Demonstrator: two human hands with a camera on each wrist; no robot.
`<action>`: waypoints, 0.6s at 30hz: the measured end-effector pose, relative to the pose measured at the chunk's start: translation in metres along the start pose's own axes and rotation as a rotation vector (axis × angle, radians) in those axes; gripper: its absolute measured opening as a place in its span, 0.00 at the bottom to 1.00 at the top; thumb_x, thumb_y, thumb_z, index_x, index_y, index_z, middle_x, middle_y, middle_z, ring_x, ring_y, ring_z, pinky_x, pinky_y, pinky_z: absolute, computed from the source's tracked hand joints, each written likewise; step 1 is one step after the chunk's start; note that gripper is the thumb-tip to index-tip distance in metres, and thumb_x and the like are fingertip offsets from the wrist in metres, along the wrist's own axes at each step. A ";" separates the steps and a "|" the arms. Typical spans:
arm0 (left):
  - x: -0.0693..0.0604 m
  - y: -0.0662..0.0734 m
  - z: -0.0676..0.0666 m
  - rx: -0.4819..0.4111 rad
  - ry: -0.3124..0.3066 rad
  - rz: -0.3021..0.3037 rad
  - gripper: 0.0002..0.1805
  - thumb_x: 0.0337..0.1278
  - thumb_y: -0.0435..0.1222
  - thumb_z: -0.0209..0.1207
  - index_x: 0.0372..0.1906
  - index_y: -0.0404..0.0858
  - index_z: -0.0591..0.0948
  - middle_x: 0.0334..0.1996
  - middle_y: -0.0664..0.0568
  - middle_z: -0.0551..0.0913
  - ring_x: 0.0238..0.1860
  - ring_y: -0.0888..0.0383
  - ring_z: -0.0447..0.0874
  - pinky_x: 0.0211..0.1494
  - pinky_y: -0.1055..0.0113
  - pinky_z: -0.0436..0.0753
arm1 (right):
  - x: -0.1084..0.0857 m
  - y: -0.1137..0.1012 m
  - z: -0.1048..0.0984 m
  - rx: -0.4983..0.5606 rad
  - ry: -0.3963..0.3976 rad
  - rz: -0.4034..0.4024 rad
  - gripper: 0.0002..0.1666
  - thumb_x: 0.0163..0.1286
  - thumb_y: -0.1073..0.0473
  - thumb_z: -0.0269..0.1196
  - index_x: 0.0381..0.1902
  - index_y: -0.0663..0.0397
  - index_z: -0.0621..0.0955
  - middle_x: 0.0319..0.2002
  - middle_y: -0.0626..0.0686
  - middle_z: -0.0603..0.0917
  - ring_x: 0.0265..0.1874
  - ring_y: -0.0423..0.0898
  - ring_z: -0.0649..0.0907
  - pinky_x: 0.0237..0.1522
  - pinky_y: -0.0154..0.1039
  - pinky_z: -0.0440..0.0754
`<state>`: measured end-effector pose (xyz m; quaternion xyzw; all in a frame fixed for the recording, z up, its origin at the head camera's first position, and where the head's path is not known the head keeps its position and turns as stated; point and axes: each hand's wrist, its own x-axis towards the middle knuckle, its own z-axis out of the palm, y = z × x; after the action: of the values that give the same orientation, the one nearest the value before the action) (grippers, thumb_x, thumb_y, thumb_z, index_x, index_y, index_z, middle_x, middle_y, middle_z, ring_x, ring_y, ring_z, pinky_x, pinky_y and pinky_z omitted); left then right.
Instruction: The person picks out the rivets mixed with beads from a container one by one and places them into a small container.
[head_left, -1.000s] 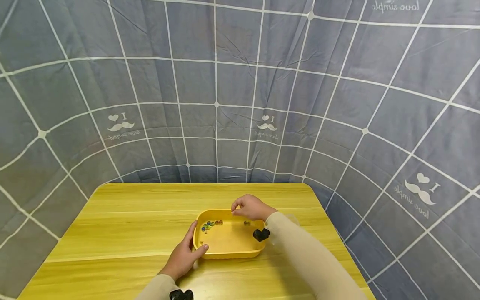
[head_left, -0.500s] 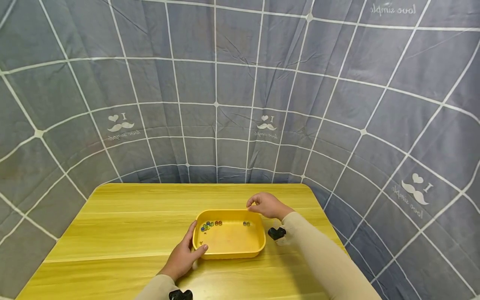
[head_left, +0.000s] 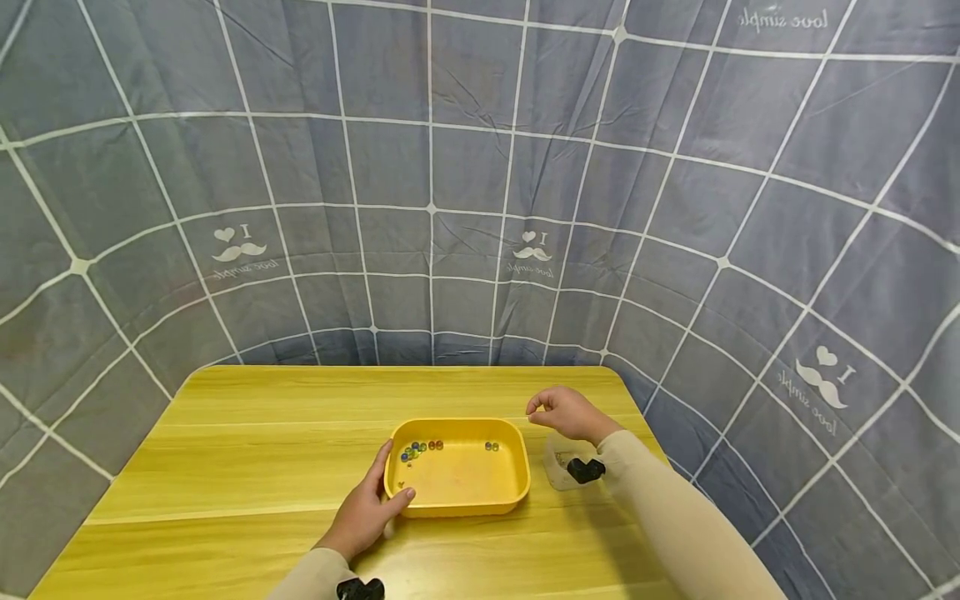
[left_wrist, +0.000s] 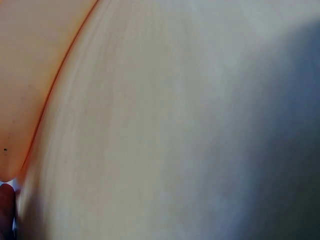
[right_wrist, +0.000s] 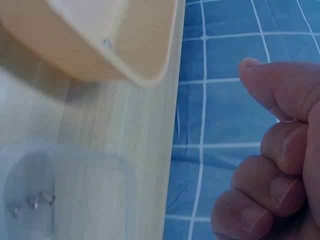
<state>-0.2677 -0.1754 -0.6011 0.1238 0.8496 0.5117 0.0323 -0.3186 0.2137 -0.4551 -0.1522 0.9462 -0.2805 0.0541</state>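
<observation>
The left hand (head_left: 363, 512) holds the left end of a yellow plastic tray (head_left: 457, 510), thumb at the front rim and fingers along the outer side. Several blue and green marbles (head_left: 413, 451), two reddish marbles (head_left: 435, 445) and small gold-coloured bits (head_left: 401, 484) lie in its left part. Two more marbles (head_left: 491, 447) sit near the far right corner. Beyond the tray's right end, the right hand (head_left: 567, 412) is raised. Three of its fingers (right_wrist: 255, 185) are curled and its thumb is extended; its index fingertip is hidden in the right wrist view, as is anything pinched there.
A small clear plastic box (head_left: 557, 477), partly behind the right wrist, stands right of the tray. Several small metal pieces (right_wrist: 33, 201) lie inside it. The wooden table (head_left: 247, 467) ends at a grey-blue gridded curtain (head_left: 472, 275).
From above the tray's far rim, the right hand has moved rightward past the tray's right end, uncovering the two right marbles and the clear box. The left hand stays on the tray.
</observation>
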 end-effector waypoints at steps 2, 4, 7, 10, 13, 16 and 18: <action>0.000 0.000 0.000 0.000 0.000 0.001 0.52 0.68 0.54 0.67 0.87 0.59 0.48 0.76 0.36 0.71 0.71 0.38 0.77 0.68 0.41 0.78 | -0.004 0.004 -0.003 0.003 0.006 0.005 0.06 0.77 0.56 0.65 0.45 0.45 0.89 0.17 0.43 0.66 0.18 0.41 0.63 0.27 0.35 0.67; 0.001 0.000 0.000 0.000 0.000 0.003 0.52 0.68 0.54 0.67 0.87 0.60 0.48 0.77 0.36 0.71 0.72 0.38 0.77 0.68 0.41 0.78 | -0.007 0.009 -0.005 0.007 0.012 0.009 0.06 0.77 0.56 0.65 0.44 0.46 0.89 0.18 0.43 0.67 0.18 0.41 0.64 0.27 0.35 0.67; 0.001 0.000 0.000 0.000 -0.001 0.003 0.52 0.68 0.54 0.67 0.87 0.60 0.48 0.77 0.36 0.70 0.72 0.38 0.77 0.69 0.41 0.78 | -0.013 0.015 -0.009 0.021 0.016 0.019 0.06 0.76 0.57 0.66 0.44 0.47 0.89 0.18 0.43 0.67 0.18 0.40 0.64 0.28 0.36 0.67; 0.001 0.000 0.000 0.000 -0.002 0.001 0.52 0.68 0.54 0.67 0.87 0.61 0.48 0.77 0.36 0.70 0.72 0.38 0.77 0.68 0.41 0.78 | -0.018 0.022 -0.011 0.029 0.020 0.022 0.06 0.76 0.58 0.66 0.44 0.48 0.90 0.18 0.43 0.67 0.17 0.40 0.64 0.28 0.36 0.68; 0.002 0.001 0.001 -0.003 -0.005 -0.003 0.52 0.68 0.55 0.66 0.87 0.61 0.47 0.77 0.36 0.70 0.72 0.38 0.77 0.68 0.41 0.78 | -0.023 0.030 -0.012 0.021 0.024 0.037 0.06 0.76 0.57 0.65 0.44 0.48 0.90 0.19 0.44 0.68 0.18 0.40 0.65 0.28 0.36 0.69; 0.002 0.002 0.001 -0.011 -0.009 -0.007 0.52 0.69 0.55 0.66 0.87 0.61 0.47 0.78 0.36 0.69 0.72 0.38 0.76 0.69 0.41 0.77 | -0.028 0.038 -0.012 0.013 0.032 0.059 0.06 0.76 0.57 0.66 0.43 0.49 0.90 0.23 0.44 0.73 0.22 0.41 0.67 0.31 0.36 0.70; 0.002 0.002 0.001 -0.014 -0.011 -0.009 0.52 0.69 0.55 0.66 0.87 0.60 0.47 0.79 0.36 0.67 0.73 0.38 0.75 0.70 0.41 0.77 | -0.031 0.043 -0.012 0.007 0.037 0.066 0.07 0.75 0.58 0.66 0.43 0.51 0.90 0.24 0.45 0.74 0.23 0.41 0.67 0.32 0.37 0.71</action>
<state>-0.2686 -0.1731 -0.5994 0.1224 0.8464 0.5168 0.0402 -0.3029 0.2639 -0.4679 -0.1153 0.9506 -0.2845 0.0464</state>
